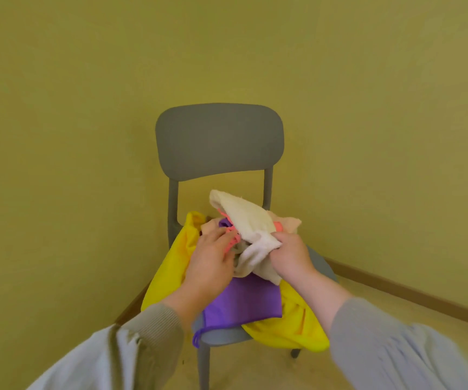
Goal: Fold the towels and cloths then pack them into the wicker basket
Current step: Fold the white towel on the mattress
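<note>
A heap of cloths lies on the seat of a grey chair. A cream towel is lifted above the heap, and my right hand grips its lower corner. My left hand rests on the heap with fingers extended, touching a pink cloth at the edge of the towel. A purple cloth lies under both hands. A large yellow cloth drapes over the seat's left and right edges. A pale peach cloth sits at the back. No wicker basket is in view.
The chair stands in a corner of yellow-green walls. A brown skirting board runs along the floor to the right. Pale floor shows under and in front of the chair.
</note>
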Demonstrator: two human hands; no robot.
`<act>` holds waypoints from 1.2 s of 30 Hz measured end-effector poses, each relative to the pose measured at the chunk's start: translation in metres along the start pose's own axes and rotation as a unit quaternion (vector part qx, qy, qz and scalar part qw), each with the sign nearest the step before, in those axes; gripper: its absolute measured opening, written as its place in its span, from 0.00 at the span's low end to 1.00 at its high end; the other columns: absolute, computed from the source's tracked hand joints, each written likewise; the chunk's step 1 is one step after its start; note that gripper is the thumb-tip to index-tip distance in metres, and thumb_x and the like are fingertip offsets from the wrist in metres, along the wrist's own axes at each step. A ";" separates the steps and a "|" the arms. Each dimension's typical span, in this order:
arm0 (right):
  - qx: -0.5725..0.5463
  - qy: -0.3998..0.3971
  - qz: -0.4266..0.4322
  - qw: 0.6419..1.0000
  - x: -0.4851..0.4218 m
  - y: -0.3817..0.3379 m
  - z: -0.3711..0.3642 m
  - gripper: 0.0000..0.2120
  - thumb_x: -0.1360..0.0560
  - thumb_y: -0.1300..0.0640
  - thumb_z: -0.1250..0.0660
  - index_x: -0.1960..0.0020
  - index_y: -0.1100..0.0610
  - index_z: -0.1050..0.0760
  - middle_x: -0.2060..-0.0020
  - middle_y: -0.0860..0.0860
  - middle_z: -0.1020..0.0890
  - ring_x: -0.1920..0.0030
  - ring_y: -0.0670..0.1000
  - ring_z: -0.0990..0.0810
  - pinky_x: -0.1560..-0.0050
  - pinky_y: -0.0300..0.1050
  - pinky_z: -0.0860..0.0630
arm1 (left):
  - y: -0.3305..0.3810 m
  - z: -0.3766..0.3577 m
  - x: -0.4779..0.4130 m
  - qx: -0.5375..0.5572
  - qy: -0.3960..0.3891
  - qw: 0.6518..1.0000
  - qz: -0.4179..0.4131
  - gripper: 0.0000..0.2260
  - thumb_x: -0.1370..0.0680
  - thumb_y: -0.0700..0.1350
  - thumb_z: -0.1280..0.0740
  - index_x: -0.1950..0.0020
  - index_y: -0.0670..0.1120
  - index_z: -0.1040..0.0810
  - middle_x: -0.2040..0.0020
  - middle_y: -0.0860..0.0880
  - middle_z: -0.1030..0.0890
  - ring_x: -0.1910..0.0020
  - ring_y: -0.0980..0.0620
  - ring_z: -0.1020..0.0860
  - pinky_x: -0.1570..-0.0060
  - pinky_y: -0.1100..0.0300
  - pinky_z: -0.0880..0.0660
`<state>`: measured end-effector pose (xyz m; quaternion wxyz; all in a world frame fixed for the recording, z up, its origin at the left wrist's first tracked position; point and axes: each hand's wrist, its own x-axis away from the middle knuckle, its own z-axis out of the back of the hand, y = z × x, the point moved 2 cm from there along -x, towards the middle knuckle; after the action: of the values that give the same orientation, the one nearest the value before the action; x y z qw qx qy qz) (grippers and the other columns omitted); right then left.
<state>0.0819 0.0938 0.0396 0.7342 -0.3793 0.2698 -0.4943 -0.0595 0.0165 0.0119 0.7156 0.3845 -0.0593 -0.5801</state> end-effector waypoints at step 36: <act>0.024 0.116 -0.073 0.990 0.013 0.031 0.004 0.12 0.30 0.69 0.38 0.70 0.57 0.32 0.73 0.49 0.30 0.67 0.52 0.31 0.73 0.43 0.40 | -0.019 -0.019 0.006 0.197 0.110 0.924 0.309 0.04 0.24 0.39 0.37 0.59 0.44 0.25 0.64 0.49 0.24 0.61 0.47 0.26 0.66 0.58 0.33</act>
<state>0.1062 0.0896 0.0164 0.6691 -0.3204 0.3127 -0.5932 -0.0624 0.0202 -0.0150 0.7710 0.5418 -0.2096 -0.2610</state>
